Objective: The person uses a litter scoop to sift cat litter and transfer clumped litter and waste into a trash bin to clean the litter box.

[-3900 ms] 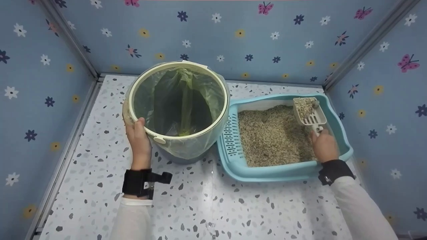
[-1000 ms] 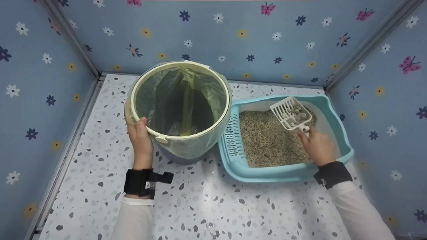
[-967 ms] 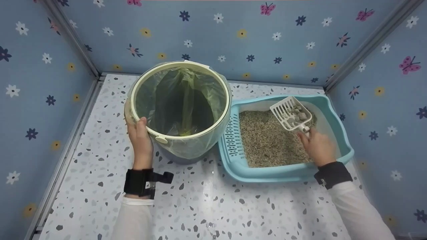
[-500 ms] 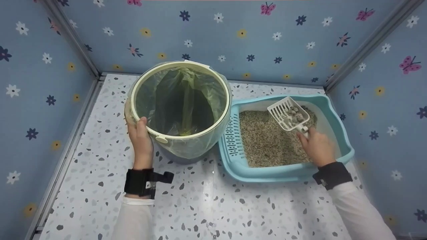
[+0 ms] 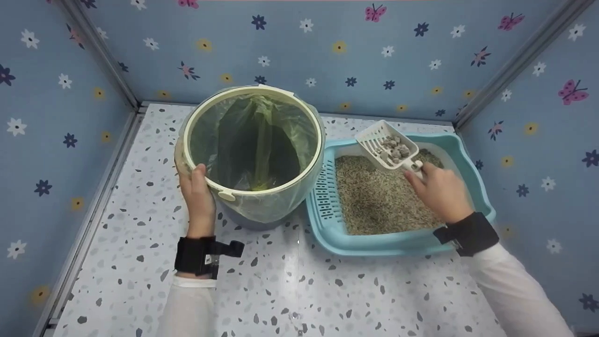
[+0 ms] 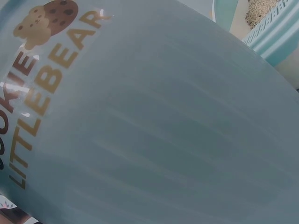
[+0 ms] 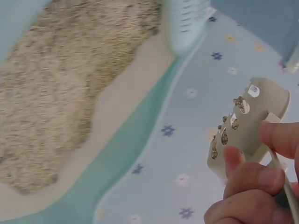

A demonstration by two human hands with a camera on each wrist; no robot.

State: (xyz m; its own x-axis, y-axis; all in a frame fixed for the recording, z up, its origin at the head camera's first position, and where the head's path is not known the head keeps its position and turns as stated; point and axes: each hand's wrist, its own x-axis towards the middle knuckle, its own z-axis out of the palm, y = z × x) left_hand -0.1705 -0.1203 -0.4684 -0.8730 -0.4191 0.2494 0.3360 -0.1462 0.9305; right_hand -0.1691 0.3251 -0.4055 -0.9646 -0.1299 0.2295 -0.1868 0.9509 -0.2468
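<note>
A lined trash can (image 5: 262,213) stands left of centre in the head view, a thin yellow-green bag folded over its cream rim. My left hand (image 5: 199,199) holds its near left side, thumb at the rim, other fingers mostly hidden behind the side. In the left wrist view the can's printed wall (image 6: 163,121) fills most of the frame. My right hand (image 5: 442,192) grips the handle of a white slotted litter scoop (image 5: 374,150), raised over the far side of the blue litter box (image 5: 388,245). Greyish clumps (image 5: 395,149) lie in the scoop.
Granular litter (image 5: 383,201) fills the box, lower along its right side. A perforated ledge (image 5: 324,192) runs along the box's left side, close beside the can. Flower-patterned panels (image 5: 346,61) enclose the speckled surface (image 5: 281,285) at the back and both sides.
From 3.9 s ago the scoop has turned and shed loose litter, leaving clumps. In the last half second my right hand has lifted it left and away from me. My left hand stays at the can.
</note>
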